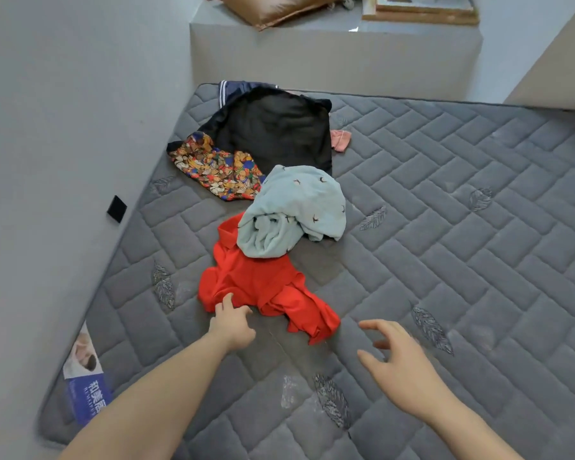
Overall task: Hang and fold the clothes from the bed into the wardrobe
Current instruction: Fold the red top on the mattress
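A crumpled red shirt (259, 287) lies on the grey quilted mattress (462, 260) just ahead of me. My left hand (231, 322) reaches to its near-left edge, with a straight finger touching the cloth. My right hand (392, 356) hovers over the mattress to the right of the shirt, fingers spread and holding nothing. A light blue garment (296, 210) with small dark marks is bunched on the shirt's far end. Behind it lie a black garment (273, 127), a colourful patterned garment (213, 167), a navy piece with white stripes (236, 89) and a small pink item (341, 139).
A grey wall (63, 127) runs along the mattress's left side. A grey ledge (329, 58) stands past the head of the bed, with a brown cushion (279, 6) and a wooden frame (419, 9) on it. A blue label (87, 390) sits at the mattress's near-left corner.
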